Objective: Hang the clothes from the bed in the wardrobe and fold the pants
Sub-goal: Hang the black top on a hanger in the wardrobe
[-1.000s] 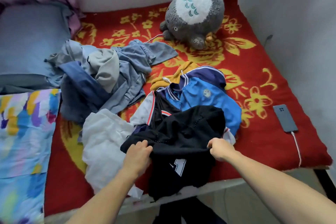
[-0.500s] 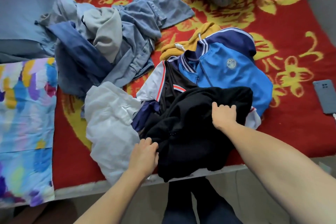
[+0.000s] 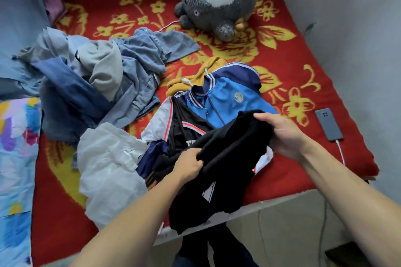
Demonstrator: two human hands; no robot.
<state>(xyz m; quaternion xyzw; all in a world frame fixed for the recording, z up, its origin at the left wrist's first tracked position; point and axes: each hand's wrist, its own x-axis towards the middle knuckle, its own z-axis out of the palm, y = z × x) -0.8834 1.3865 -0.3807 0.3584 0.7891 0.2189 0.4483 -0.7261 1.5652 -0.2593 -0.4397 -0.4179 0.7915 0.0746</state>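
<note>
While clothes pile up on the bed (image 3: 303,76), both hands grab one black garment (image 3: 230,158).
Left hand (image 3: 188,165) bunches its lower edge, right hand (image 3: 280,134) grips the top.

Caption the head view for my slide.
Left hand and right hand grip a black garment over a blue track jacket on a red floral blanket.

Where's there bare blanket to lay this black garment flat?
Bare red blanket shows between the blue jacket and the phone, behind the denim pile toward the plush toy, and in a strip between the white garment and the patterned quilt. The middle is crowded with overlapping clothes.
</note>
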